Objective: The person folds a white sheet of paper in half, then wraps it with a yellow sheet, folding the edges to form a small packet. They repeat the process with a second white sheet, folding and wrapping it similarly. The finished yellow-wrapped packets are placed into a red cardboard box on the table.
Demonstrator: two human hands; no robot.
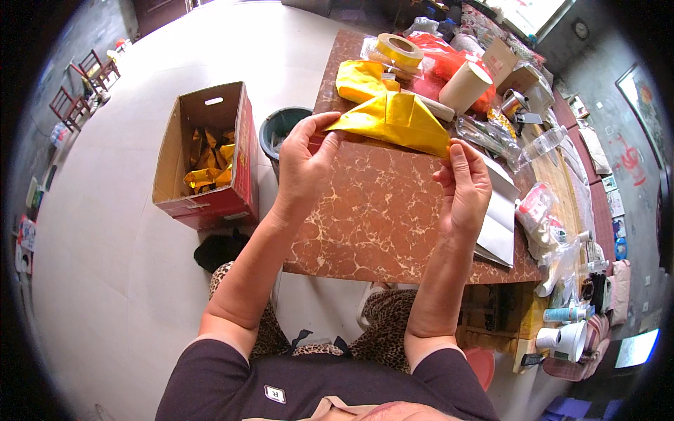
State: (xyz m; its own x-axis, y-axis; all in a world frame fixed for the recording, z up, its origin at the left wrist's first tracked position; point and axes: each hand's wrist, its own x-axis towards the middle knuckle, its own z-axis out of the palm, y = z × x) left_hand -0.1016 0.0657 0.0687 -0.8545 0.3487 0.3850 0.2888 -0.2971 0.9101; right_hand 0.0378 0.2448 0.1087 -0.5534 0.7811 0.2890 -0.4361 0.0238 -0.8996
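A folded piece of gold foil paper [392,118] is stretched between my two hands, above the red-brown marbled tabletop [368,216]. My left hand [310,152] pinches its left tip between thumb and fingers. At the lower right corner, my right hand [463,179] grips the paper the same way. The paper has a long straight lower edge and creased, slanting upper sides. Just behind it, a bulkier gold piece [360,79] lies on the table. A stack of white paper sheets [497,210] rests to the right, partly behind my right hand.
Left of the table, an open cardboard box [171,142] on the floor holds several folded gold pieces [208,163]. A dark green bucket [271,126] stands between them. Tape rolls [399,50], a pale cylinder [466,87], red plastic bags [437,47] and a clear bottle [542,147] crowd the far side.
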